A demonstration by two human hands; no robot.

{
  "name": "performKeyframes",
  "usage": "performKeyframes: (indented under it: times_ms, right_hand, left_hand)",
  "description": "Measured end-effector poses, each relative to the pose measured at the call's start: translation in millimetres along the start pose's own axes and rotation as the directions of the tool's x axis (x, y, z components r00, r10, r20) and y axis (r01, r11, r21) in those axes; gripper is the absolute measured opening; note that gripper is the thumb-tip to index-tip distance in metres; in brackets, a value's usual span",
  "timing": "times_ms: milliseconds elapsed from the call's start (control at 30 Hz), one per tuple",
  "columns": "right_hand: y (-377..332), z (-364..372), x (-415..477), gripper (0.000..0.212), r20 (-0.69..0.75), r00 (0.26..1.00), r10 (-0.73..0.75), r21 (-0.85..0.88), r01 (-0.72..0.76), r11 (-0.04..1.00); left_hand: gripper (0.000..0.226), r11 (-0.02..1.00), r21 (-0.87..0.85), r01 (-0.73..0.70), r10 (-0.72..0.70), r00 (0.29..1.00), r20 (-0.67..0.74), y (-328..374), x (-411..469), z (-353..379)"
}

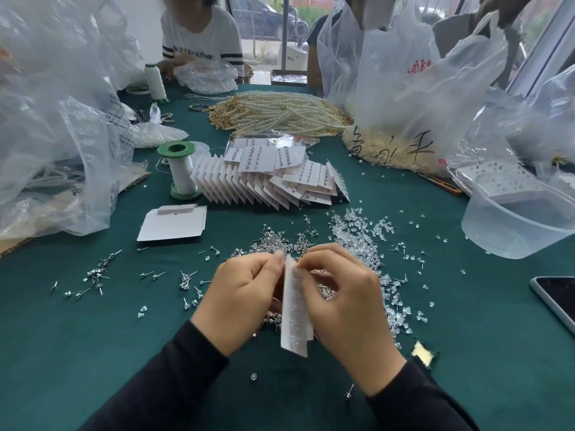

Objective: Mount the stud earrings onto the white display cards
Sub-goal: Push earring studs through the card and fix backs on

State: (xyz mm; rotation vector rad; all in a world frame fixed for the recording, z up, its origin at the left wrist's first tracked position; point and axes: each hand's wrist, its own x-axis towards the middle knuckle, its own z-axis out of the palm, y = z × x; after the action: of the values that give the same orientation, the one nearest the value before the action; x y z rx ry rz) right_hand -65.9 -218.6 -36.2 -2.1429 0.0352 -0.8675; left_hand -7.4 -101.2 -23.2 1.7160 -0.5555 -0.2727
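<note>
- Green-clothed table: carries everything listed, including the held card at near centre.
- Pearl strands: heaped well beyond the held card.
- Clear tub: right of the held card, well apart.
- Fanned stack of filled cards: beyond the held card, studs mounted in rows.
- Left hand: fingers curled, grasping the held card's left face.
- Right hand: thumb and forefinger pinching the held card at its top edge; whether they also hold a stud cannot be told.
- Blank card: lies flat, beyond-left of the held card.
- Held card: white, upright, edge-on to the camera, between both hands above the table.
- Loose stud earrings: scattered beneath, beyond and left of the held card.
- Clear backs: strewn to the right of the held card.
</note>
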Motion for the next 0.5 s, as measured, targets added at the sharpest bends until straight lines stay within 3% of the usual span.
performKeyframes:
  times_ms: [67,100,167,200,267,367,500]
  right_hand:
    - [1.7,-6.9,3.4,0.017,0.014,0.99,0.141,0.236,-0.14,0.962]
    - [0.8,-10.2,5.3,0.021,0.058,0.967,0.247,0.422,-0.248,0.872]
    - [1.1,-15.1,7.6,0.016,0.209,0.88,0.426,0.735,-0.429,0.525]
    - [1.1,-16.7,8.8,0.011,0.269,0.839,0.473,0.803,-0.466,0.37]
    - [0.7,-18.5,10.3,0.007,0.336,0.778,0.531,0.848,-0.496,0.189]
    - [-0.3,-19.4,12.0,0.009,0.371,0.739,0.562,0.861,-0.501,0.09]
    - [8.2,-25.3,16.8,0.01,0.343,0.768,0.54,0.881,-0.462,0.098]
  left_hand:
    - [0.034,0.973,-0.212,0.094,-0.086,0.995,0.046,2.8,2.6,-2.0]
    - [0.029,0.966,-0.236,0.102,-0.098,0.995,0.028,2.6,3.9,-3.3]
    - [0.018,0.967,-0.218,0.13,-0.129,0.991,0.021,0.3,5.2,-6.1]
    - [0.013,0.96,-0.212,0.181,-0.172,0.983,0.06,-1.2,5.0,-6.9]
    - [0.02,0.923,-0.215,0.319,-0.272,0.936,0.223,-3.3,2.4,-6.1]
    - [0.023,0.897,-0.225,0.38,-0.264,0.87,0.416,-1.2,-4.0,-0.9]
    - [0.022,0.816,-0.396,0.42,-0.302,0.895,0.328,-1.9,-1.3,-2.3]
